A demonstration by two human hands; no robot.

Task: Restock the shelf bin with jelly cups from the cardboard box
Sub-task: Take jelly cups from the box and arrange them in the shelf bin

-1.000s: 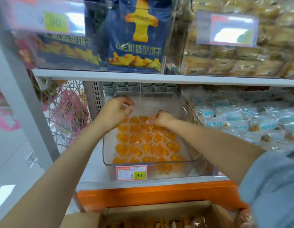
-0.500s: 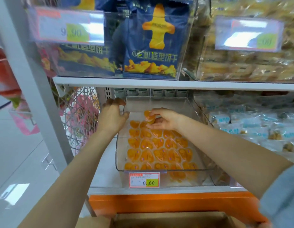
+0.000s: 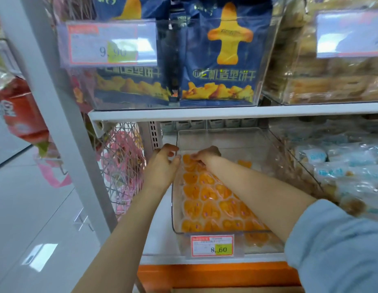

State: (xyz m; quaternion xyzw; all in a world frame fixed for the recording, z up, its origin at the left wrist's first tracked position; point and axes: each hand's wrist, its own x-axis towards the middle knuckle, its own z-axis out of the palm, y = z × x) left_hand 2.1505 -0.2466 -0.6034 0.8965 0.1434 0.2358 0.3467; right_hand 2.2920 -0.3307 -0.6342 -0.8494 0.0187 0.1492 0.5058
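Well, left hand (image 3: 160, 168) grips 8.60-tagged bin (image 3: 226, 136); right hand (image 3: 207, 154) touches jelly cups (image 3: 207, 195), hold unclear.

A clear bin (image 3: 175, 210) sat on the lower shelf (image 3: 162, 246), its floor lined with rows of orange jelly cups (image 3: 207, 195); one cup (image 3: 244, 163) lay apart at the far right. The left hand (image 3: 162, 167) curled against the bin's far left corner. The right hand (image 3: 207, 155) reached across, fingertips on the far-left cups. A price tag (image 3: 212, 246) hung on the near wall.
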